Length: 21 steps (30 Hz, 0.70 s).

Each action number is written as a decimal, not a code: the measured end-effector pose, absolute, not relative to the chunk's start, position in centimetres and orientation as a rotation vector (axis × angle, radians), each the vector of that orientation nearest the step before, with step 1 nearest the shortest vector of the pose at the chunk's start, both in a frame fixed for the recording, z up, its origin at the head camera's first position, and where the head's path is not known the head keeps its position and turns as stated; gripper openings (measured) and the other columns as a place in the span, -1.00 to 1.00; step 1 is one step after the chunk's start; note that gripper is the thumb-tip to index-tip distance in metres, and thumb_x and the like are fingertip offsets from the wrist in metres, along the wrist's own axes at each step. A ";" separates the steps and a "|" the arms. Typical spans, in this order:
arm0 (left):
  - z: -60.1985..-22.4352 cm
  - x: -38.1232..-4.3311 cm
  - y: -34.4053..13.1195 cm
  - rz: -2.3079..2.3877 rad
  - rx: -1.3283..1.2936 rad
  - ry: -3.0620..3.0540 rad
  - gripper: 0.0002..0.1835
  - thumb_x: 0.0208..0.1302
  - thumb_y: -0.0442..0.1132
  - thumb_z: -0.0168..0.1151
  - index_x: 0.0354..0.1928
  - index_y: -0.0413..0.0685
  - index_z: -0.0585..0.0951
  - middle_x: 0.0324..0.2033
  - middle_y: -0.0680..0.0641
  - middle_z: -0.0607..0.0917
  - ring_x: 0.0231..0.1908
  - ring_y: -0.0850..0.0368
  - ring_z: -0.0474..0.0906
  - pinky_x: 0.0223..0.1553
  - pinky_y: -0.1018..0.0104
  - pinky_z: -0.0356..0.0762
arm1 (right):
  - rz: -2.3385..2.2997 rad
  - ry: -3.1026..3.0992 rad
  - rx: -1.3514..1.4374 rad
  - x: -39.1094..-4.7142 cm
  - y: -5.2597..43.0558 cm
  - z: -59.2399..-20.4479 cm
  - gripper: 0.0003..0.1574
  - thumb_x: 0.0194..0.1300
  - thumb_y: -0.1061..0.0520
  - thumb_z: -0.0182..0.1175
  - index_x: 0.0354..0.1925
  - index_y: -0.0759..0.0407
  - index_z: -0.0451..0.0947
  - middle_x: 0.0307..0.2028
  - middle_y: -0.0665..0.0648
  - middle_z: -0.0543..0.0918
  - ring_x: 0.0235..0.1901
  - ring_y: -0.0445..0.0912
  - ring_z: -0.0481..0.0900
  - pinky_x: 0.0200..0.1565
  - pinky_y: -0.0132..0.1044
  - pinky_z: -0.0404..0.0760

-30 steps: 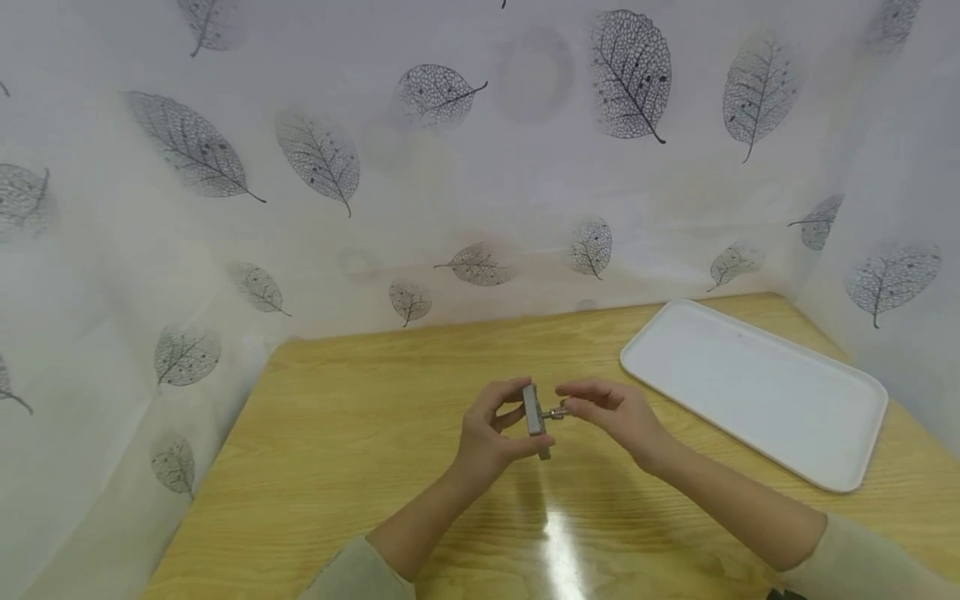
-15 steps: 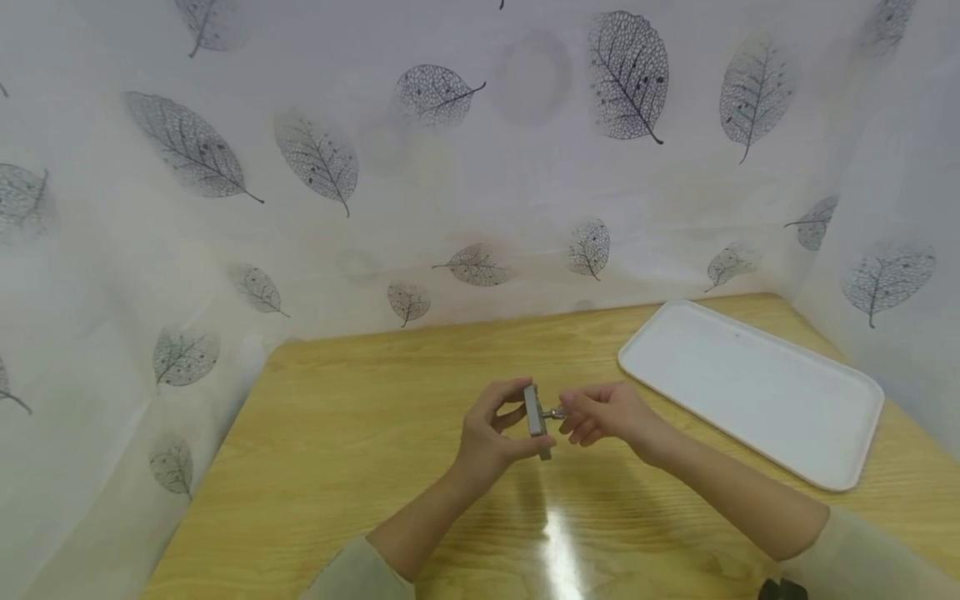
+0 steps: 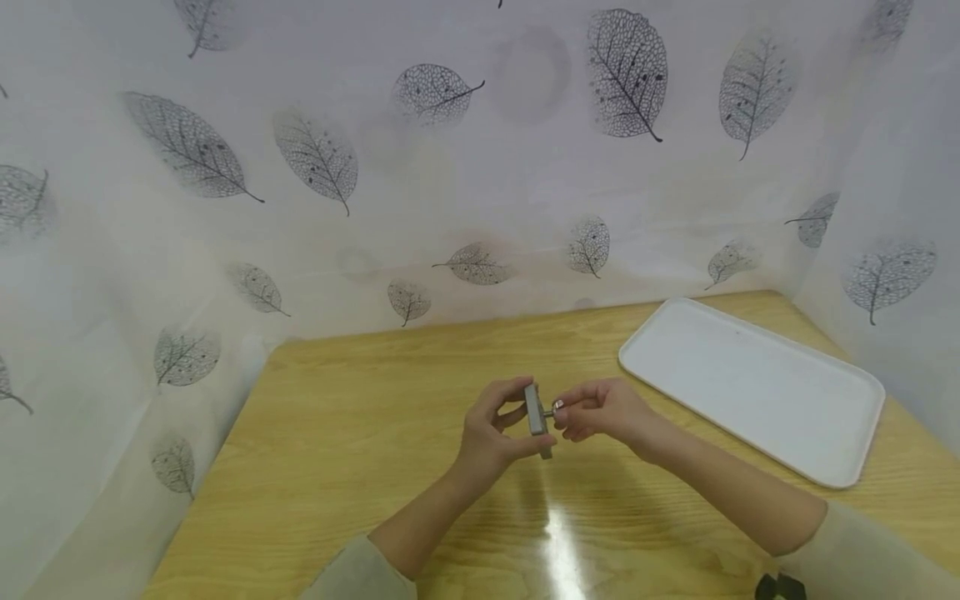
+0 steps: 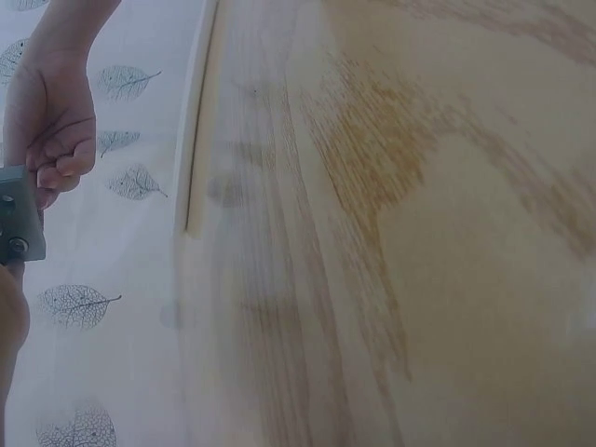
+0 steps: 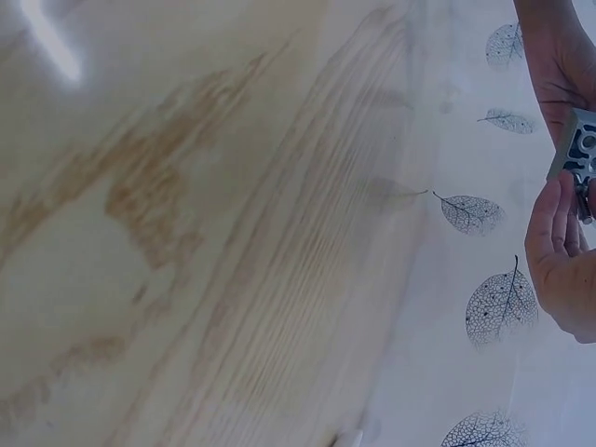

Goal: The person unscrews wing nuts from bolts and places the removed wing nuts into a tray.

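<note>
My left hand (image 3: 483, 425) holds a grey metal block (image 3: 534, 410) up over the table, thumb at its lower edge and fingers at its upper edge. From the block's right face sticks a shiny metal screw (image 3: 548, 413). Thumb and fingers of my right hand (image 3: 600, 410) pinch the screw's outer end and cover part of it. Round holes and recesses show on the block (image 5: 579, 144) in the right wrist view, with the screw (image 5: 584, 207) at its lower side. At the left edge of the left wrist view, the block (image 4: 19, 223) is partly cut off.
A white rectangular tray (image 3: 750, 392) lies at the right rear of the wooden table (image 3: 345, 442). Leaf-patterned sheeting (image 3: 465, 192) stands behind the table and along its sides. A small dark object (image 3: 780, 587) shows at the bottom edge near the right sleeve.
My right hand's fingers have shifted round the screw's end, first spread, then curled low, now pinching closer to the block. The left hand and block have stayed nearly still.
</note>
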<state>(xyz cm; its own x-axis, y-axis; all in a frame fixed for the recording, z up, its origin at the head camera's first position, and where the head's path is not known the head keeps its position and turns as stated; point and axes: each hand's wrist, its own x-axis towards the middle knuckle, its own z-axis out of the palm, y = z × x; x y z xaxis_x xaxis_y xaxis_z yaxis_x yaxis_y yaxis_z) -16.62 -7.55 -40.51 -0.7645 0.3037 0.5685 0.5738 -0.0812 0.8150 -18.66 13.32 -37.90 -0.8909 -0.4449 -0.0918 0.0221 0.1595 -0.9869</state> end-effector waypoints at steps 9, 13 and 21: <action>-40.3 -16.5 -7.5 -1.940 -0.960 -1.983 -0.25 -0.13 -0.53 0.46 0.18 -0.26 0.38 0.01 -0.30 0.46 0.03 0.18 0.43 0.17 0.25 0.54 | -1.733 2.244 -0.507 -18.2 13.5 -38.2 -0.47 0.18 0.10 0.33 -0.01 0.45 0.51 -0.32 0.22 0.72 -0.33 -0.03 0.68 -0.11 -0.14 0.75; -40.3 -16.5 -7.5 -1.928 -0.972 -1.976 -0.26 -0.12 -0.50 0.47 0.18 -0.28 0.38 0.01 -0.31 0.46 0.03 0.19 0.42 0.16 0.24 0.54 | -1.736 2.292 -0.537 -18.1 13.5 -38.2 -0.52 0.18 0.07 0.33 -0.04 0.40 0.57 -0.26 0.23 0.73 -0.31 -0.01 0.69 -0.11 -0.26 0.74; -40.2 -16.5 -7.5 -1.919 -0.996 -1.956 -0.27 -0.10 -0.46 0.47 0.18 -0.31 0.37 0.02 -0.32 0.45 0.03 0.20 0.41 0.16 0.23 0.54 | -1.802 2.298 -0.672 -17.7 13.4 -38.1 -0.67 0.20 0.17 0.30 -0.13 0.40 0.62 -0.17 0.32 0.69 -0.21 -0.14 0.69 -0.08 -0.32 0.72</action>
